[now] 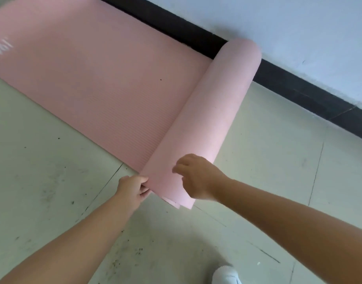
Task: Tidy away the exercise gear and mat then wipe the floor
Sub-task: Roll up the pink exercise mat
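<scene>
The head camera is looking down at a pink ribbed foam exercise mat (98, 78) lying on a pale tiled floor (268, 156). The mat is partly rolled: a thick pink roll (213, 111) is sitting across the mat's near-right end, running from the foreground towards a black skirting board (298, 93) at the foot of a white wall (278, 27). The far end of the roll is lying just beside the skirting. The flat, unrolled part is stretching away to the upper left, its far edge also following the skirting, with a faint white print (4, 47) blurred near the left border.

The left hand (132, 190) is gripping the near end of the roll at its left side, fingers curled round the edge of the foam layers. The right hand (196, 177) is resting on top of the same end, fingers bent downward over the roll's curve; whether they are squeezing the foam or only touching it is hard to tell. Both bare forearms are reaching in from the bottom of the picture.

Dark specks and scuff marks are scattered over the tiles around the left forearm. A white shoe tip (226, 274) is showing at the bottom edge, on the floor below the right arm.
</scene>
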Demonstrator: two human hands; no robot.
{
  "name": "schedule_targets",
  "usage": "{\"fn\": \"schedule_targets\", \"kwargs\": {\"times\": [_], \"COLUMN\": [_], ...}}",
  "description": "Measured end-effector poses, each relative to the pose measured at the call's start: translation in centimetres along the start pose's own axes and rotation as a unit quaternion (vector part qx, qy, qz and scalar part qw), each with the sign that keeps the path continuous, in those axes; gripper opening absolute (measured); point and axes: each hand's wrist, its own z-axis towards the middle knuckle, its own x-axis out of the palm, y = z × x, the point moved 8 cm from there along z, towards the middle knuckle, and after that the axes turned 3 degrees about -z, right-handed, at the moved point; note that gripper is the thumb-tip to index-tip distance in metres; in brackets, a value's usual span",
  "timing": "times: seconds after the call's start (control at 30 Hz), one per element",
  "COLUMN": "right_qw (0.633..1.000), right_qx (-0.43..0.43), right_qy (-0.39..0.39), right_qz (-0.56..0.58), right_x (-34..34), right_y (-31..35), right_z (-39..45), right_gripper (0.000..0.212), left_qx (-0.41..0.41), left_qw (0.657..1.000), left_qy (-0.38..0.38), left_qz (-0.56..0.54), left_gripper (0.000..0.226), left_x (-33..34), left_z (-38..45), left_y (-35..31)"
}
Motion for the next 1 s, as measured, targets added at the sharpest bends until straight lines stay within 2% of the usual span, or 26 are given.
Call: {"fn": "schedule_targets", "kwargs": {"times": [0.03, 0.07, 0.13, 0.23, 0.33, 0.47, 0.57, 0.67, 0.73, 0.77, 0.9, 1.0], "right_qw": [0.996, 0.989, 0.975, 0.977, 0.981, 0.994, 0.995, 0.993, 0.994, 0.995, 0.995, 0.988], "right_qx": [-0.033, -0.042, -0.071, -0.094, -0.075, -0.071, -0.075, -0.094, -0.094, -0.098, -0.093, -0.132], "right_qy": [-0.018, -0.020, -0.013, 0.021, 0.005, 0.054, 0.060, 0.071, 0.054, 0.021, -0.031, -0.073], "right_qz": [-0.076, -0.139, -0.211, -0.191, -0.179, -0.059, -0.028, -0.010, -0.003, 0.000, 0.017, 0.027], "right_x": [0.6, 1.6, 3.8, 7.1, 6.2, 3.3, 2.3, 2.2, 2.2, 2.0, 3.0, 2.1], "right_y": [-0.6, -1.4, -2.1, -2.0, -0.1, 3.4, 4.3, 3.4, 2.5, 2.3, 1.4, 2.5], "right_z": [-0.7, -1.4, -1.5, 0.6, 4.8, 10.7, 13.1, 13.2, 13.3, 13.4, 14.8, 16.2], "right_gripper": [0.032, 0.031, 0.047, 0.078, 0.071, 0.058, 0.057, 0.053, 0.051, 0.049, 0.049, 0.037], "left_qx": [0.000, 0.004, 0.022, 0.038, 0.037, 0.052, 0.040, -0.001, -0.025, -0.035, -0.036, -0.032], "left_qw": [1.000, 1.000, 0.999, 0.998, 0.997, 0.982, 0.976, 0.975, 0.979, 0.982, 0.990, 0.991], "left_qy": [-0.007, -0.010, -0.023, -0.036, -0.046, -0.096, -0.119, -0.151, -0.158, -0.156, -0.133, -0.127], "left_qz": [-0.010, -0.015, -0.036, -0.021, 0.044, 0.154, 0.177, 0.160, 0.126, 0.106, -0.005, -0.016], "left_gripper": [0.007, 0.013, 0.024, 0.012, 0.037, 0.057, 0.049, 0.016, 0.032, 0.035, 0.015, 0.017], "left_x": [-0.6, -1.0, -2.2, -3.7, -4.9, -5.6, -5.4, -5.1, -4.7, -4.4, -4.0, -5.5], "left_z": [0.4, 0.7, 1.5, 2.2, 1.8, -1.2, -2.7, -2.9, -1.7, -0.7, 2.8, 6.0], "left_y": [-0.4, -1.1, -2.5, -3.9, -4.8, -6.8, -8.6, -9.4, -9.6, -9.4, -9.5, -11.7]}}
